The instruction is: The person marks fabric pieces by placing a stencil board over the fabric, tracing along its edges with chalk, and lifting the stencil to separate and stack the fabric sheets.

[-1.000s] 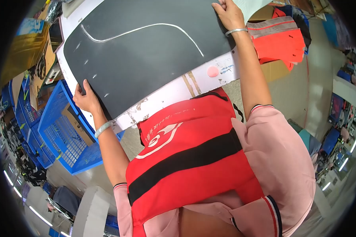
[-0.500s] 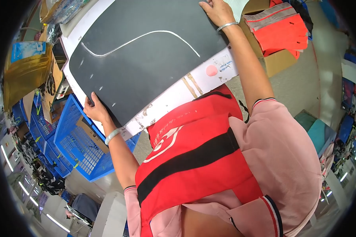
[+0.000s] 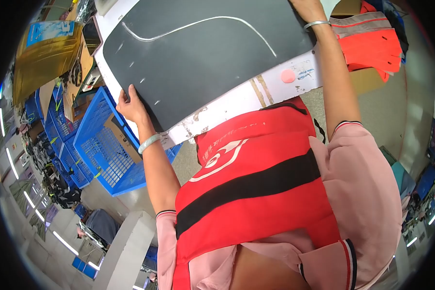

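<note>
Steadying the black sheet [image 3: 198,67] between my left hand [image 3: 133,107] and right hand [image 3: 309,9], I'd press evenly. The left curls loosely at its edge; I can't tell either's grip.

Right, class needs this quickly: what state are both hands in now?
Left hand: at the dark sheet's edge, fingers partly extended; whether it grips cannot be told.
Right hand: fingers cut off by the frame; cannot be told.

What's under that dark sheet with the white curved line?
Along the near edge of the dark sheet, a white tabletop shows. The left hand covers part of the sheet's left edge. Whatever lies beneath its middle is hidden.
</note>
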`<state>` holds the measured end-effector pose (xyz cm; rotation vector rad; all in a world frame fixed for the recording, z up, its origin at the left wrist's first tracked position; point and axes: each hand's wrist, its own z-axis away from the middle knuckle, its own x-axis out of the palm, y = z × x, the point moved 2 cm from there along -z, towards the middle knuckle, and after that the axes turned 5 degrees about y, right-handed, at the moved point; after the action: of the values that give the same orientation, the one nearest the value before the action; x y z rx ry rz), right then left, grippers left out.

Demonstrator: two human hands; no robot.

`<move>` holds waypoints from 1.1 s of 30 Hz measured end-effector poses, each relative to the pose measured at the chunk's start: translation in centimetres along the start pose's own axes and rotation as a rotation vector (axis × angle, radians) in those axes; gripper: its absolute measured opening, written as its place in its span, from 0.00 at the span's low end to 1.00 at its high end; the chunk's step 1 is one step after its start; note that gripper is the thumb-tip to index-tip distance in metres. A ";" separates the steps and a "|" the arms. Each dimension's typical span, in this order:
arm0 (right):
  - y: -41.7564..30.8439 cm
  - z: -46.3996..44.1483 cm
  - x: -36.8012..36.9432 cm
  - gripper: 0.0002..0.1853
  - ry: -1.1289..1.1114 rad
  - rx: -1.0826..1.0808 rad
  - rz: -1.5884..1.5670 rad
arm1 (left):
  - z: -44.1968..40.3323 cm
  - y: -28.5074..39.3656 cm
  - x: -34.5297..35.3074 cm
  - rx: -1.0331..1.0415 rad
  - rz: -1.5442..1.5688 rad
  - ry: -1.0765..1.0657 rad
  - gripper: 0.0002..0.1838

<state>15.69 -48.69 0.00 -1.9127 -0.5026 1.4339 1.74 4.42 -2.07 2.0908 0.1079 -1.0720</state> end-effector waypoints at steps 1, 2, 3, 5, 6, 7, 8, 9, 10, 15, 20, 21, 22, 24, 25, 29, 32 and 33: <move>0.6 -0.2 0.3 0.16 -0.004 0.004 -0.007 | 0.3 0.3 0.0 -0.011 0.012 0.003 0.30; 1.2 -0.5 0.6 0.16 -0.006 0.013 -0.049 | 0.4 0.7 -0.1 0.002 0.021 0.032 0.31; 1.5 -0.5 0.6 0.16 -0.005 0.023 -0.088 | 0.3 0.8 -0.2 0.008 0.018 0.030 0.31; -0.9 0.4 -0.5 0.16 0.004 0.012 -0.161 | 0.2 0.9 -0.3 -0.024 -0.017 -0.013 0.31; -1.5 0.6 -0.8 0.16 0.029 -0.009 -0.092 | 0.2 0.8 -0.2 -0.018 -0.019 -0.016 0.31; -1.8 0.7 -0.8 0.15 0.054 -0.029 -0.024 | 0.1 0.6 -0.2 -0.020 -0.013 -0.023 0.32; -1.6 0.8 -0.6 0.15 0.057 -0.021 -0.027 | 0.0 0.5 -0.2 -0.021 -0.007 -0.030 0.32; -1.6 0.7 -0.4 0.15 0.085 -0.057 0.018 | -0.1 0.3 -0.2 -0.015 -0.011 -0.033 0.32; -1.5 0.7 -0.3 0.15 0.113 -0.092 0.063 | -0.2 0.1 -0.1 -0.010 -0.016 -0.035 0.32; -1.1 0.5 -0.3 0.15 0.081 -0.062 0.019 | -0.3 -0.2 0.0 0.018 -0.040 -0.022 0.31; -0.9 0.4 -0.4 0.15 0.040 -0.077 0.009 | -0.9 -1.5 0.4 0.009 0.021 -0.070 0.27; -0.8 0.4 -0.3 0.15 0.039 -0.075 -0.008 | -0.9 -1.3 0.5 0.009 0.023 -0.072 0.27; -0.7 0.4 -0.3 0.15 0.039 -0.074 -0.024 | -0.7 -1.1 0.5 0.017 0.036 -0.052 0.26; -1.0 0.3 -0.5 0.15 0.031 -0.066 -0.008 | -0.4 -0.8 0.4 0.024 0.050 -0.032 0.25; -1.5 0.3 -0.6 0.15 0.022 -0.059 0.004 | -0.4 -0.5 0.2 0.018 0.038 -0.042 0.26; -4.1 0.0 -1.4 0.15 0.037 -0.128 0.053 | -0.3 0.1 0.0 0.017 0.028 -0.061 0.26; -4.2 -0.4 -1.1 0.16 0.054 -0.123 0.069 | -0.6 -0.7 0.2 0.001 0.023 -0.075 0.27; -4.1 -0.4 -1.0 0.16 0.054 -0.111 0.071 | -0.6 -0.6 0.2 0.001 0.023 -0.073 0.27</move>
<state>16.09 -46.63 3.64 -2.0704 -0.5027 1.4216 2.06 5.25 -2.39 2.0470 0.0469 -1.1328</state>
